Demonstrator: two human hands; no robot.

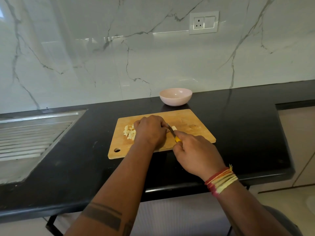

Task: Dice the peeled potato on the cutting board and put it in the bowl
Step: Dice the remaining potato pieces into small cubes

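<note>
Fingers of the left hand (149,129) curl knuckles-up over a potato piece (174,128) on the cutting board (190,123), only its pale end showing past the fingertips; right hand (196,154) grips the yellow handle of a knife (173,132), forefinger extended along it, blade angled down against that exposed end; diced potato (129,132) lies heaped just left of the left hand; pink bowl (175,96) stands beyond the board's far edge on the black counter (247,120), apart from both hands.

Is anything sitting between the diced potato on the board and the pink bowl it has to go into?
Nothing visible. The diced potato lies left on the cutting board; bare board and a strip of black counter separate it from the empty bowl.
</note>
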